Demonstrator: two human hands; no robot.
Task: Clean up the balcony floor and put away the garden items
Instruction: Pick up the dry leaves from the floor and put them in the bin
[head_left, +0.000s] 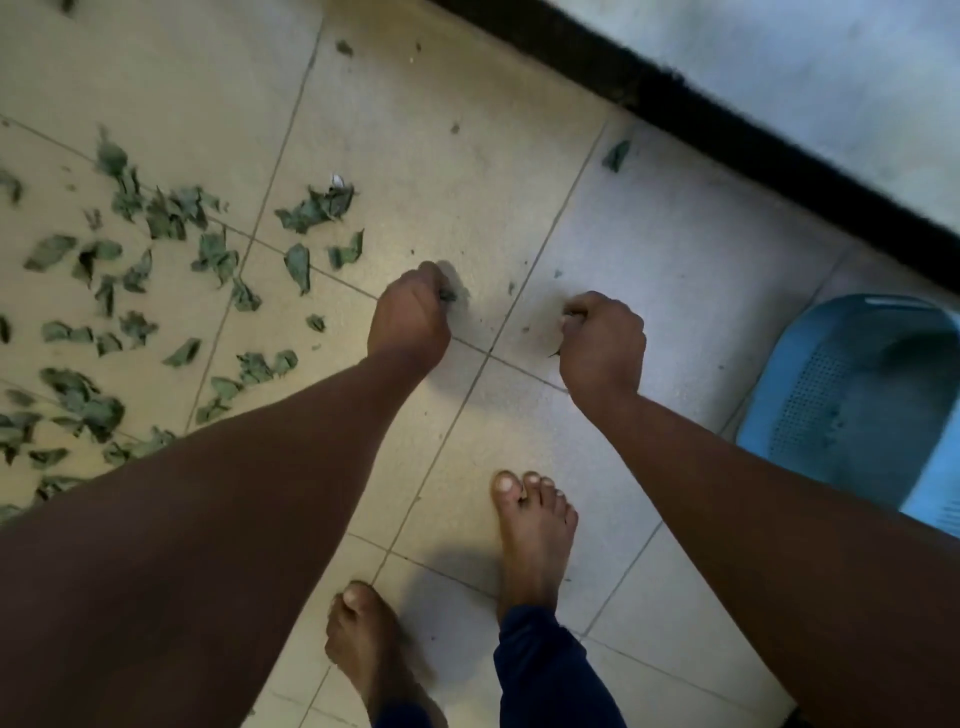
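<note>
1. The person bends over the tiled floor (649, 270) with both arms stretched down. The blue basket (852, 415) at the right edge serves as the landmark for everything below.
2. The left hand (410, 322), the one farther from the basket, has its fingers curled tight on a scrap of green leaf that shows at the knuckles.
3. The right hand (602, 340), the one nearer the basket, is also curled; a dark sliver pokes from under it, so it appears to pinch a small leaf piece, though the fingertips are hidden.
4. The scattered leaves (156, 270) lie well away from the basket, beyond the left hand, in a loose spread across several tiles. A single leaf (616, 155) lies apart from them, toward the dark skirting (675, 98).
5. To do this step well, the person would likely carry both fistfuls to the basket and release them over its mesh bottom, low enough that dry bits do not drift out.
6. Gathering the far spread into one heap first would probably save trips.
7. Bare feet (530, 525) stand close by; stepping on leaves could crush them into crumbs.
</note>
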